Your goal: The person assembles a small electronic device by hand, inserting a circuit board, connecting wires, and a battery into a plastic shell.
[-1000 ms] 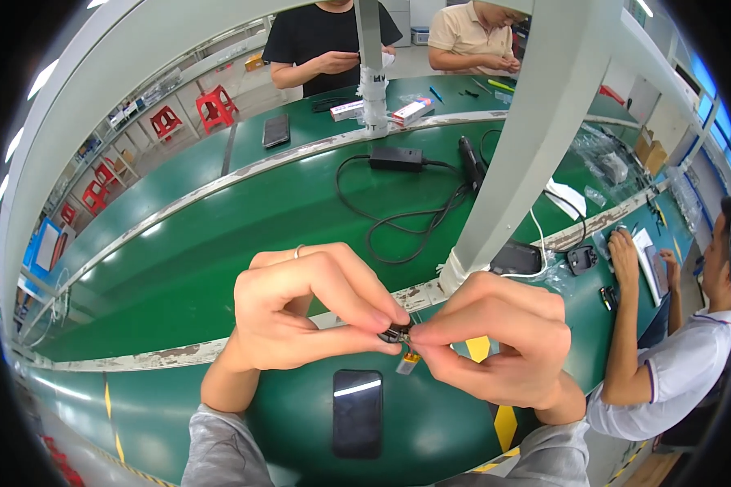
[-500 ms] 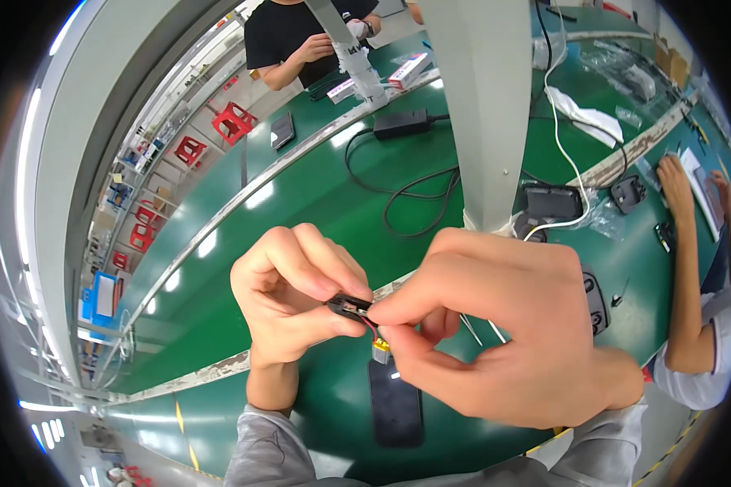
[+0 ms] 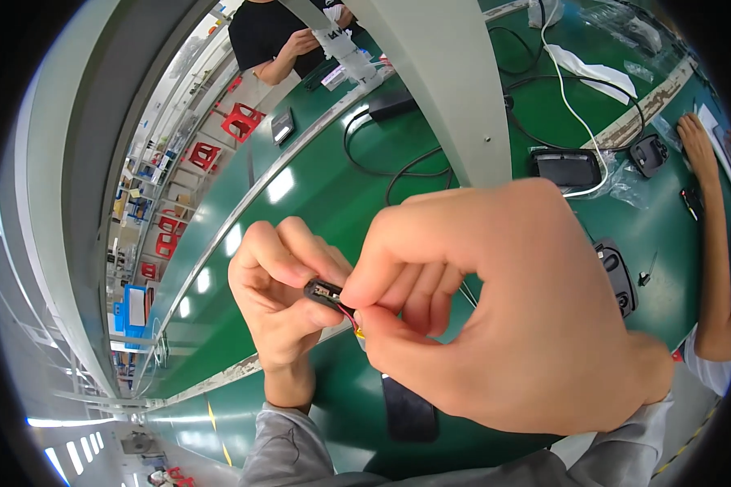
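Note:
Between its thumb and fingertips, my left hand (image 3: 278, 292) grips a small black plastic housing (image 3: 322, 291). The housing's open side shows metal parts inside. Thin red wire (image 3: 347, 312) runs out of it to a small battery (image 3: 361, 334) with yellow tape, partly hidden at my right thumb. My right hand (image 3: 503, 316) has its index fingertip against the housing's right end, with the thumb close below beside the wire. Its fingers are closed, but what lies between the tips is hidden. Below my hands, a dark phone-like slab (image 3: 410, 410) rests on the green table.
A black case (image 3: 617, 276) lies right of my right hand, with a black tray (image 3: 567, 168) beyond it. A grey post (image 3: 439, 89) rises ahead. Black cables (image 3: 418, 162) cross the table. A co-worker's arm (image 3: 711, 211) reaches in at right; another person (image 3: 268, 36) stands across.
My head view has shifted. Both hands and the housing appear slightly further left, the right hand looks closer, and the battery is more covered by the right hand.

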A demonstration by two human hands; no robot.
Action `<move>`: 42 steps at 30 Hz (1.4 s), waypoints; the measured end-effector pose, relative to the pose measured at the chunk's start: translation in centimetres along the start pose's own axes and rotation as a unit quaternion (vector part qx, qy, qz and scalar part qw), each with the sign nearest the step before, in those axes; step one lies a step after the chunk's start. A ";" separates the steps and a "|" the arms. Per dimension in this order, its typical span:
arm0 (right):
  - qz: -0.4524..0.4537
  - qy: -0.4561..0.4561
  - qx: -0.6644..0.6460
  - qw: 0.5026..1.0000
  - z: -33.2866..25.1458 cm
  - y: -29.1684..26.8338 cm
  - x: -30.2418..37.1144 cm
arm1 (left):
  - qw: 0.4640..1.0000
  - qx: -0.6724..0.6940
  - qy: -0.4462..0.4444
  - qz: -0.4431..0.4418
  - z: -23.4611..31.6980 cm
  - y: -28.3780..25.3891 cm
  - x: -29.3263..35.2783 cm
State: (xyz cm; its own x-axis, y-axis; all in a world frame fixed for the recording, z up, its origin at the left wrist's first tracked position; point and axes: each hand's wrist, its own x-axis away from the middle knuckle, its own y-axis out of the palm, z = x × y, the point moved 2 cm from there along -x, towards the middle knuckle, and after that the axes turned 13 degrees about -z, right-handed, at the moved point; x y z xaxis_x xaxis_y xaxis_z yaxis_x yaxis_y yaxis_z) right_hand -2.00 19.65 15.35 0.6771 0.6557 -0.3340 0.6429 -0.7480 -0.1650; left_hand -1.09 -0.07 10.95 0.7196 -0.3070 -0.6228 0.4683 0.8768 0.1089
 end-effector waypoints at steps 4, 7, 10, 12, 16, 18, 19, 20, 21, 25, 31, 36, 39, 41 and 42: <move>-0.038 0.064 -0.026 0.997 -0.4 -0.4 -0.4 | 0.999 0.012 -0.020 0.047 0.2 0.5 0.2; -0.031 0.064 -0.054 0.996 -0.1 -0.2 -0.4 | 0.996 0.009 -0.085 -0.009 0.4 -1.0 0.3; -0.016 0.025 -0.127 0.991 -0.4 -0.7 -0.7 | 0.995 0.004 -0.098 0.029 0.9 -0.3 0.1; -0.006 0.017 -0.097 0.995 -0.1 -0.2 -0.5 | 0.995 0.000 -0.099 0.034 0.9 -0.2 0.0; -0.005 0.018 -0.071 0.997 -0.1 -0.3 -0.2 | 0.994 -0.004 -0.100 0.037 0.7 0.1 -0.1; -0.021 0.043 -0.122 0.991 0.8 -0.4 -0.5 | 0.997 0.000 -0.061 0.046 0.2 0.4 0.0; -0.037 0.070 -0.170 0.982 1.1 -0.3 -0.6 | 0.998 0.007 -0.020 0.053 0.2 0.5 0.1; -0.038 0.069 -0.171 0.982 0.9 -0.3 -0.6 | 0.998 0.005 -0.020 0.054 0.3 0.4 0.2; -0.038 0.053 -0.130 0.989 0.4 -0.5 -0.6 | 0.998 0.011 -0.020 0.053 0.1 0.5 0.2; -0.074 0.113 -0.150 0.979 -0.6 -1.9 -1.0 | 0.999 0.001 -0.019 0.041 -0.1 0.4 0.3; -0.055 0.070 -0.063 0.994 0.5 -0.9 -0.3 | 0.998 0.012 -0.048 0.032 -0.1 0.5 0.3; -0.052 0.061 -0.072 0.994 0.0 -1.6 -0.4 | 0.997 -0.014 -0.057 0.052 -0.3 0.5 0.5; -0.077 0.079 -0.090 0.990 0.2 -2.0 -0.6 | 0.997 -0.017 -0.055 0.044 -0.4 0.3 0.6; -0.086 0.069 -0.080 0.991 0.4 -2.1 -0.6 | 0.998 -0.019 -0.049 0.039 -0.5 0.2 0.7; -0.088 0.066 -0.072 0.991 0.3 -2.2 -0.4 | 0.998 -0.010 -0.050 0.035 -0.6 0.3 0.6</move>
State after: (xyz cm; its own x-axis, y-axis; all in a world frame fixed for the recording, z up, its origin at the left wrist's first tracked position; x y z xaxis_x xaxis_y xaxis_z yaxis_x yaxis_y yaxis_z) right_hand -3.81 20.98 15.56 0.5841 0.7901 -0.1858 0.7939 -0.6038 -0.0721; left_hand -0.84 0.19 10.09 0.7977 -0.2796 -0.5343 0.4057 0.9043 0.1326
